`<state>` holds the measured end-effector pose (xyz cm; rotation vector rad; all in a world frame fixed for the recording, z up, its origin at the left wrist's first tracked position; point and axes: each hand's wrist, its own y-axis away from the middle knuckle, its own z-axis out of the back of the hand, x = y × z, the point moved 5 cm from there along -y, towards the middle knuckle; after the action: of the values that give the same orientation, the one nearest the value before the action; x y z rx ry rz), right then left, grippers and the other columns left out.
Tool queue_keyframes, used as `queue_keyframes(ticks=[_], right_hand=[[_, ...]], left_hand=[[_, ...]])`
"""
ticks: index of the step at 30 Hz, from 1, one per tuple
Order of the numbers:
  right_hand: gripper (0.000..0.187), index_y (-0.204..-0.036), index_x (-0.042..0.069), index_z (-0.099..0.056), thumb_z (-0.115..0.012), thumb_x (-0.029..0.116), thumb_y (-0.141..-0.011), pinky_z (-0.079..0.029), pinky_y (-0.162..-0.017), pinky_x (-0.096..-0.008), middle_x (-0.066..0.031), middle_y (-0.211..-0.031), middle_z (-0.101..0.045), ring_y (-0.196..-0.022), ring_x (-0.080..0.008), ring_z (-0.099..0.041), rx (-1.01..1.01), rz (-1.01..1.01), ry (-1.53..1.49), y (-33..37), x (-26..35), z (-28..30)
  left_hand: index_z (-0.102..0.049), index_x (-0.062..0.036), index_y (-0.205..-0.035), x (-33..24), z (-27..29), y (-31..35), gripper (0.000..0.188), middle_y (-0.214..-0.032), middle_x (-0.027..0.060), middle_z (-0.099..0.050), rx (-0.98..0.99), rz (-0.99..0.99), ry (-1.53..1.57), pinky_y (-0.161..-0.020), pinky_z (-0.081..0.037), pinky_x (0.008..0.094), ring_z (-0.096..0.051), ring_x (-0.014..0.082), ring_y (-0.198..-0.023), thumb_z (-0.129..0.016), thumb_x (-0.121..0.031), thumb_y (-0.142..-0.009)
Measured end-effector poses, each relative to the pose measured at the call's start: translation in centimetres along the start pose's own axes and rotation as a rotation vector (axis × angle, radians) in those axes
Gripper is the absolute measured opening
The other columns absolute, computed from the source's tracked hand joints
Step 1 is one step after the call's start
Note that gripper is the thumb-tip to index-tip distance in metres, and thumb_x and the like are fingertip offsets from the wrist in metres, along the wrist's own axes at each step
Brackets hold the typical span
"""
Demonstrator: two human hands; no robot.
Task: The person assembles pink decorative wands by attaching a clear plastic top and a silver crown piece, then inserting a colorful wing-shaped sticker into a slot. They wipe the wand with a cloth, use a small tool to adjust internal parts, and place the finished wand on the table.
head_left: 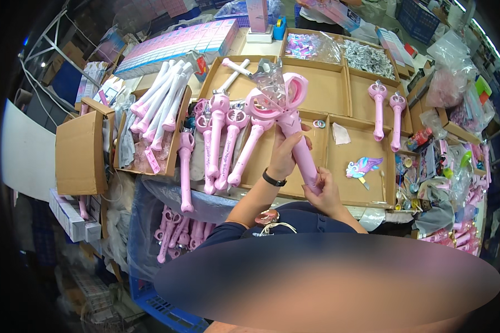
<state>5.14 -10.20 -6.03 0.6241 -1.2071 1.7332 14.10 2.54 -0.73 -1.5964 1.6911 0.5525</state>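
Note:
A large pink toy wand [298, 145] with a heart-shaped, winged head and a clear part on top is held up before me, tilted to the left. My left hand [284, 154], with a black band on the wrist, wraps round its upper handle. The fingers of my right hand [324, 193] close on the handle's lower end. Beside the wand's head, several pink toy wands [218, 133] with round ring heads lie across the front edge of the cardboard trays. A purple and blue winged piece [364, 166] lies in the tray right of my hands.
Cardboard trays [316, 89] cover the table; two pink wands [378, 111] lie in a right one. White-wrapped wands [162, 100] fill a box at left. Below it, a blue crate [150, 297] holds more wands. Packed boxes [178, 47] stand behind. Another person [316, 16] stands across the table.

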Motion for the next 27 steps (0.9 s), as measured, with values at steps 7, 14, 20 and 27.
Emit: queue_keyframes(ticks=[7,14,20,27], right_hand=[[0.042,-0.094,0.002,-0.042,-0.075,0.009,-0.069,-0.041,-0.059,-0.0255,-0.0165,-0.108,-0.054,-0.067,-0.0142,-0.048,0.032,-0.036,-0.027,0.6,-0.7,0.3],[0.046,-0.092,0.004,-0.037,-0.076,0.012,-0.069,-0.047,-0.056,-0.0296,-0.0199,-0.107,-0.056,-0.066,-0.0228,-0.059,0.016,0.093,0.007,0.8,-0.6,0.6],[0.045,-0.093,0.003,-0.039,-0.076,0.011,-0.069,-0.047,-0.054,-0.0290,-0.0183,-0.105,-0.057,-0.061,-0.0213,-0.056,0.012,0.051,-0.021,1.3,-1.0,0.5],[0.045,-0.092,0.003,-0.039,-0.076,0.010,-0.068,-0.047,-0.054,-0.0299,-0.0186,-0.105,-0.057,-0.063,-0.0223,-0.058,0.040,0.100,0.035,1.3,-0.7,0.9]], left_hand=[[-0.037,-0.0035,-0.126,-1.1,0.9,-0.7,0.058,-0.113,0.0140,-0.053,0.071,-0.023,0.087,-0.083,-0.048,0.0390,-0.058,0.0241,-0.092,-0.055,-0.039,-0.085],[-0.042,-0.0043,-0.122,-1.2,1.6,-1.3,0.067,-0.125,0.0153,-0.046,0.112,-0.091,0.252,-0.094,-0.043,0.0475,-0.055,0.0258,-0.105,-0.059,-0.053,-0.079],[-0.033,-0.0040,-0.123,0.7,1.7,0.4,0.053,-0.115,0.0155,-0.050,0.089,0.011,0.069,-0.076,-0.052,0.0390,-0.059,0.0223,-0.085,-0.058,-0.009,-0.077],[-0.036,-0.0033,-0.122,0.3,1.3,0.5,0.054,-0.110,0.0141,-0.051,0.100,0.089,0.025,-0.072,-0.050,0.0362,-0.057,0.0219,-0.080,-0.060,-0.028,-0.081]])
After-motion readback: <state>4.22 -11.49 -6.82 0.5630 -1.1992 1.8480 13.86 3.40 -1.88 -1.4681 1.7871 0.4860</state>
